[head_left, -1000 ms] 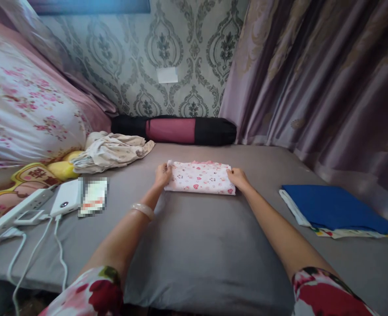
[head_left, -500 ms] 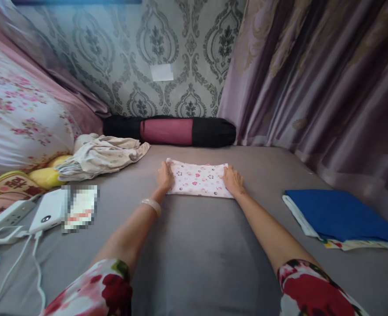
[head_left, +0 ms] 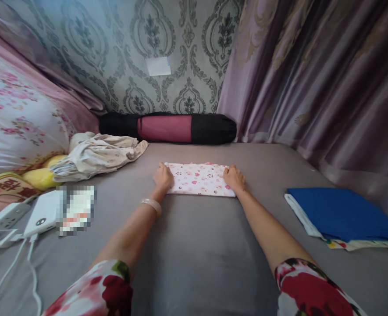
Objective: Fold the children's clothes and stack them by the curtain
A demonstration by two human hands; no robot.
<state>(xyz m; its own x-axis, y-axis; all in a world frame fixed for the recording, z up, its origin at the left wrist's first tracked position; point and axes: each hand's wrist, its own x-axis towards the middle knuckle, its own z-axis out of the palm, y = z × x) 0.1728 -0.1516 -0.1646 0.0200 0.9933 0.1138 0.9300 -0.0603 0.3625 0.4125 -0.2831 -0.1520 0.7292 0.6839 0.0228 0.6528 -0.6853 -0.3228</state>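
A folded white cloth [head_left: 196,179] with pink hearts and small flowers lies flat on the grey bed sheet [head_left: 207,237], its long side running left to right. My left hand [head_left: 163,176], with a pale bangle [head_left: 151,204] on the wrist, is closed on the cloth's left end. At the right end, my right hand [head_left: 234,178] grips the cloth with curled fingers. The fingertips of both hands are partly hidden.
Folded blue fabric [head_left: 345,215] lies on the right. Leftward are a crumpled beige cloth [head_left: 98,156], a yellow plush [head_left: 39,177], a white power bank [head_left: 44,213], a power strip [head_left: 6,217] and cables. A black and pink roll bag [head_left: 165,128] rests by the wall.
The cloth's top edge has come down a little, so it looks flatter and straighter. Both hands stay at its ends. The view has shifted slightly.
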